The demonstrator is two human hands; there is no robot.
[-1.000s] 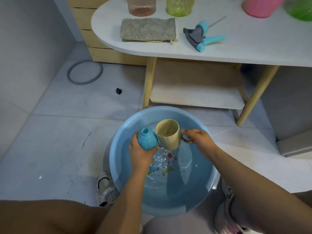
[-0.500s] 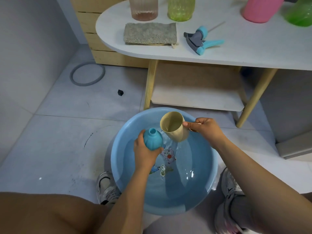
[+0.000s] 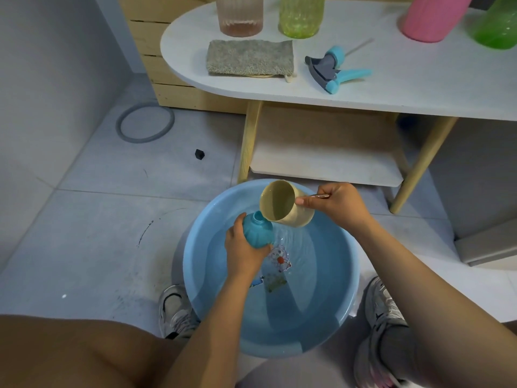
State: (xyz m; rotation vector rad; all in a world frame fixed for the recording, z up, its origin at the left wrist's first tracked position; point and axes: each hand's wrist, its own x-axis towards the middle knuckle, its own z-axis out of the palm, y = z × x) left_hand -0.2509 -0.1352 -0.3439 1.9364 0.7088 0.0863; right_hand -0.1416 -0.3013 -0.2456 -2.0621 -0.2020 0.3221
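Your left hand (image 3: 244,254) curls around a small teal bottle (image 3: 257,230), holding it over the left side of a blue basin (image 3: 330,289) of water on the floor. Just to its right, a beige cup (image 3: 279,201) tilts, its rim beside the bottle's neck. Your right hand (image 3: 340,205) grips the cup's handle with curled fingers, above the basin's far edge.

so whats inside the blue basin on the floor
Clear water sits in the round light-blue plastic basin, with a cartoon print on its bottom. The left hand, gripping a small teal bottle, covers part of that print.
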